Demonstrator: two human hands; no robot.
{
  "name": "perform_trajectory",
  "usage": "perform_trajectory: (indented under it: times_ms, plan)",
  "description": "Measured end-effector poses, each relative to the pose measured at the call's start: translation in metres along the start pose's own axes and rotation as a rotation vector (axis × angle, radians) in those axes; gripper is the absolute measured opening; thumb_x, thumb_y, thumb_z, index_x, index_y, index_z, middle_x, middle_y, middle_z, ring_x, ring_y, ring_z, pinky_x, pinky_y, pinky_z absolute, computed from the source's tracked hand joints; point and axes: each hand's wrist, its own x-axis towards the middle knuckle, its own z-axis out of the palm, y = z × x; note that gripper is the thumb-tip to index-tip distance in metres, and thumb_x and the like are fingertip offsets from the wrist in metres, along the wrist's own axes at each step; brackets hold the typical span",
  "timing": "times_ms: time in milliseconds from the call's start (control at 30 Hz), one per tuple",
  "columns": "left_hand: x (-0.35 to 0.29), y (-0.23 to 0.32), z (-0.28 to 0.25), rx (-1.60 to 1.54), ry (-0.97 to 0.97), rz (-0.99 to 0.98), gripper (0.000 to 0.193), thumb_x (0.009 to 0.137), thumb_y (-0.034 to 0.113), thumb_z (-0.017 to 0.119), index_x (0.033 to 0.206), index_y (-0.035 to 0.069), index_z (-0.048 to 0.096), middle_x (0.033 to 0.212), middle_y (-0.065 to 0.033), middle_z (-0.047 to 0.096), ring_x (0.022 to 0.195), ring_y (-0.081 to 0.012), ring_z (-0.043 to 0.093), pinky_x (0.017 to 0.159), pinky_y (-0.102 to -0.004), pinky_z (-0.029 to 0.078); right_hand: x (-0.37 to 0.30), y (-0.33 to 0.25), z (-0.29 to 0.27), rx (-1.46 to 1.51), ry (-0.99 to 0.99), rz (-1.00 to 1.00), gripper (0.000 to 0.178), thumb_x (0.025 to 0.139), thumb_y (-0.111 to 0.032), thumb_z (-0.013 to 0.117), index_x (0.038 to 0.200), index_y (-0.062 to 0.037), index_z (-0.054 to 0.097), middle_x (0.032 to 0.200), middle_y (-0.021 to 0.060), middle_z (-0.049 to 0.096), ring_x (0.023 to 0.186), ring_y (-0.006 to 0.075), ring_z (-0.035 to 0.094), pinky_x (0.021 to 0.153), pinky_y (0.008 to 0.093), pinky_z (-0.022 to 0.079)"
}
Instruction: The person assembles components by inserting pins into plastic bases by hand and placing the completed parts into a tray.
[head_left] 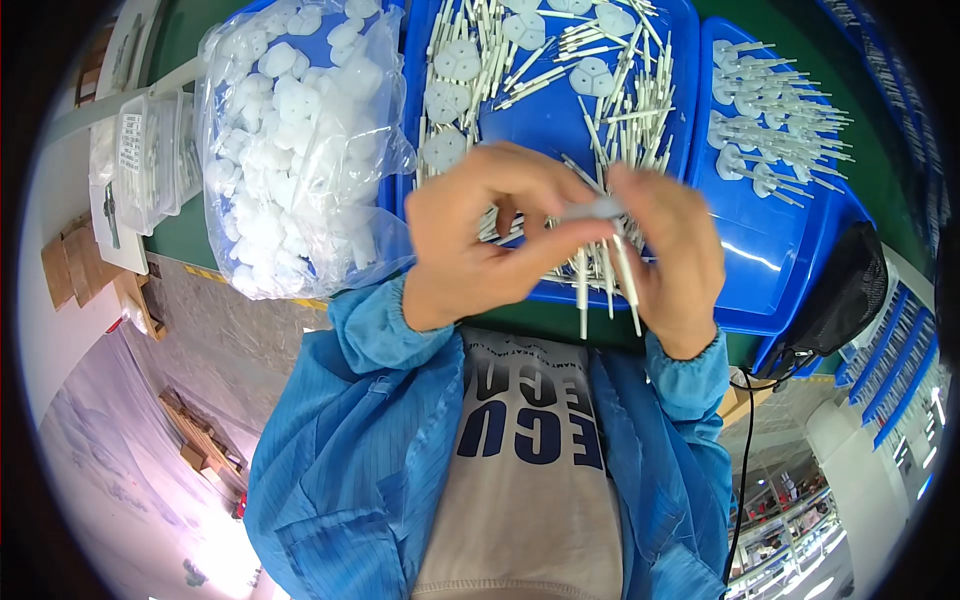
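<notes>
My left hand (480, 225) pinches pale disc (602, 208), white rods (583, 285) below; my right hand (678, 245) alongside, grip unclear. Probably light, stiffish; rim best hold.

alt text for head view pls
Left hand and right hand hold a pale disc with white rods above a blue tray of loose rods and discs. A clear bag of white discs lies left, a second tray of disc-and-rod pieces right.

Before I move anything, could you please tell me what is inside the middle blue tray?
The middle blue tray holds many pale rods and several whitish discs. The left hand and right hand cover part of its near end, so what lies beneath is hidden.
</notes>
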Motion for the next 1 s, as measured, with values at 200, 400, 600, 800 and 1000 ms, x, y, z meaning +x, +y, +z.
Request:
perform_trajectory:
  times_ms: [200, 400, 600, 800, 1000]
  plan:
    - [0.022, 0.009, -0.013, 0.505, -0.15, -0.087, 0.03, 0.08, 0.016, 0.082, 0.101, 0.005, 0.066, 0.09, -0.0048, 0.069, 0.066, -0.0135, 0.059, 0.055, -0.0281, 0.044, -0.016, 0.0, -0.043, -0.203, 0.096, 0.307, 0.034, 0.079, -0.001, 0.079, 0.111, 0.0044, 0.068, 0.098, 0.0114, 0.071, 0.084, 0.0159, 0.067, 0.073, 0.0301, 0.054]
    - [0.017, -0.028, -0.038, 1.057, 0.002, -0.163, 0.058, 0.086, 0.015, 0.074, 0.136, 0.0, 0.048, 0.11, -0.0163, 0.065, 0.076, -0.0345, 0.065, 0.064, -0.0403, 0.052, -0.039, 0.061, -0.128, -0.481, 0.252, 0.955, 0.028, 0.091, -0.022, 0.073, 0.103, 0.003, 0.069, 0.076, 0.0086, 0.062, 0.067, 0.0139, 0.05, 0.061, 0.0291, 0.043]
    - [0.02, -0.026, -0.037, 1.095, -0.03, -0.189, 0.05, 0.085, 0.02, 0.076, 0.13, 0.008, 0.058, 0.108, -0.0102, 0.065, 0.073, -0.0289, 0.067, 0.06, -0.0386, 0.052, -0.056, 0.126, -0.126, -0.416, -0.041, 0.939, 0.04, 0.096, -0.024, 0.067, 0.126, 0.0029, 0.062, 0.085, 0.0079, 0.066, 0.071, 0.0141, 0.055, 0.066, 0.0283, 0.046]
    - [0.022, -0.027, -0.033, 1.043, 0.005, -0.226, 0.024, 0.082, 0.015, 0.077, 0.103, 0.006, 0.069, 0.104, -0.0069, 0.067, 0.059, -0.0169, 0.059, 0.057, -0.0307, 0.048, -0.017, 0.057, -0.086, -0.597, 0.441, 0.731, 0.034, 0.097, -0.019, 0.066, 0.122, 0.0029, 0.062, 0.092, 0.0072, 0.068, 0.071, 0.011, 0.055, 0.063, 0.0242, 0.045]
    - [0.017, -0.018, -0.03, 0.853, 0.059, -0.198, 0.013, 0.082, 0.009, 0.073, 0.089, 0.007, 0.062, 0.098, -0.0078, 0.067, 0.064, -0.0175, 0.067, 0.054, -0.0304, 0.051, 0.01, 0.001, -0.015, -0.194, -0.094, 0.188, 0.02, 0.085, -0.007, 0.072, 0.104, -0.0016, 0.068, 0.091, 0.0104, 0.064, 0.074, 0.0222, 0.059, 0.067, 0.0345, 0.049]
